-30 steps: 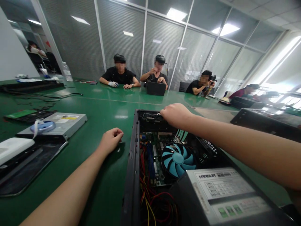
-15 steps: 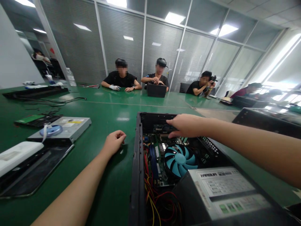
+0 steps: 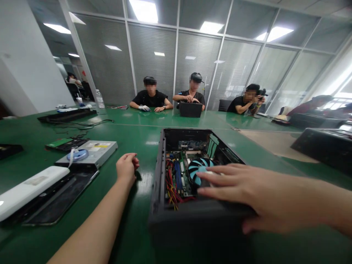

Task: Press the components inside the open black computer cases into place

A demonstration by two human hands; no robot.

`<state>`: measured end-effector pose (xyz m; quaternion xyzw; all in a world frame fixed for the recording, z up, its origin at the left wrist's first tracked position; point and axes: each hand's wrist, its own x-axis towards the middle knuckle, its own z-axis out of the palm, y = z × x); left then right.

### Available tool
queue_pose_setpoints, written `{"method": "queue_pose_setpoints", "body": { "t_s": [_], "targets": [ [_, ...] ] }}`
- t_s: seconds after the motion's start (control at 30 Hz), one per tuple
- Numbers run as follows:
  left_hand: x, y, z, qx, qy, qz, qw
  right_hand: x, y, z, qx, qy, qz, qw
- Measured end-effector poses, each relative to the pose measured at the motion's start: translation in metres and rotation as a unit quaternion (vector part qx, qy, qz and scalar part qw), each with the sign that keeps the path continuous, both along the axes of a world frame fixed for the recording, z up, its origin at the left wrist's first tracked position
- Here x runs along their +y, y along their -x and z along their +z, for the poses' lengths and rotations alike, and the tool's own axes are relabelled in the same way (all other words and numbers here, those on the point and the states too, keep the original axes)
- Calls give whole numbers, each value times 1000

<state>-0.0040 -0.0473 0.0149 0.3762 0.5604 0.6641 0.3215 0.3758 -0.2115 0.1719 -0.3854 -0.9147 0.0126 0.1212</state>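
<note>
An uncovered black computer case (image 3: 158, 176) stands in front of me, its inside showing. In it are a fan (image 3: 195, 167) with light-blue blades, a circuit board and a bundle of red and yellow wires (image 3: 172, 192). My right hand (image 3: 233, 190) is over the near right part of the case, fingers stretched out and slightly blurred. It hides the power supply; whether it touches the case I cannot tell. Left of the case, my left hand (image 3: 127, 168) is at the green table (image 3: 145, 146) with its fingers curled closed. What they hold, if anything, is hidden.
To the left lie a metal disc drive (image 3: 103, 156) with a blue ring (image 3: 78, 155) on it, a white elongated device (image 3: 33, 187), and a black panel (image 3: 63, 205). A second dark case (image 3: 321, 146) stands at right. Several people sit across the table, one behind a black box (image 3: 190, 109).
My right hand has come back from the far end of the case to its near part, fingers now spread. The case's near wall now shows. The left hand stays curled; the view has shifted.
</note>
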Motion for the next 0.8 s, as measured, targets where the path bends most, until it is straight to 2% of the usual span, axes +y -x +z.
{"method": "queue_pose_setpoints", "body": {
  "t_s": [0.03, 0.07, 0.13, 0.23, 0.33, 0.43, 0.5, 0.63, 0.8],
  "targets": [
    [1, 4, 0, -15, -7, 34, 999, 29, 9, 8, -41, 28, 50, 998],
    [0, 7, 0, -21, -13, 60, 998, 59, 19, 14, -71, 32, 70, 994],
    [-1, 10, 1, 5, -21, 79, 997, 118, 44, 11, -63, -42, 17, 997],
    [-5, 10, 3, 111, -21, 55, 992, 184, 88, -22, -21, -177, -103, 979],
    [-7, 10, 2, 195, -13, 17, 981, 212, 131, -64, 24, -194, -158, 968],
    [-7, 10, -1, 239, -6, -6, 971, 212, 155, -94, 51, -167, -136, 975],
    [-6, 10, -3, 259, -5, -15, 966, 203, 156, -107, 54, -134, -115, 983],
    [-6, 8, -5, 293, -3, -36, 955, 165, 132, -121, 90, -67, -96, 989],
    [-8, 4, -3, 297, -9, -53, 953, 88, 83, -122, 111, -13, -64, 992]
  ]
}}
